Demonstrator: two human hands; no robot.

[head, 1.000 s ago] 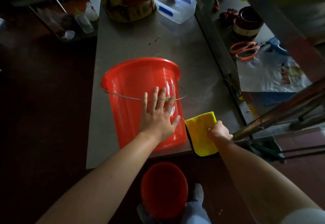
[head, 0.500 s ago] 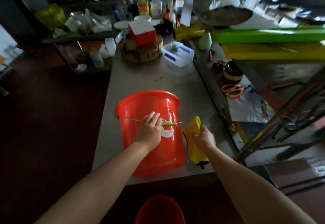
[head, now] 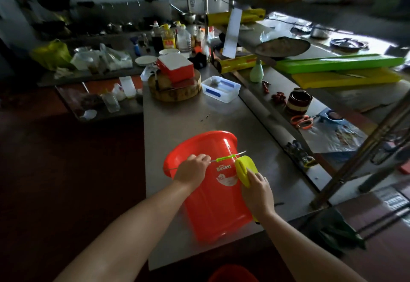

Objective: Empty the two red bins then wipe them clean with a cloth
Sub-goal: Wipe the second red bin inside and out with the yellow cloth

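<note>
Near table's front edge, hands grip red bucket and cloth.

Red bucket lower centre, standing on the tabletop near its front edge. Left hand grips the rim by the wire handle. Right hand holds a yellow cloth against the bucket's right side, just under the rim. Second red bin is cut off at the bottom edge, below the tabletop. Further up: clear box, and a round wooden block with a red box on top. Orange scissors centre right.
</note>
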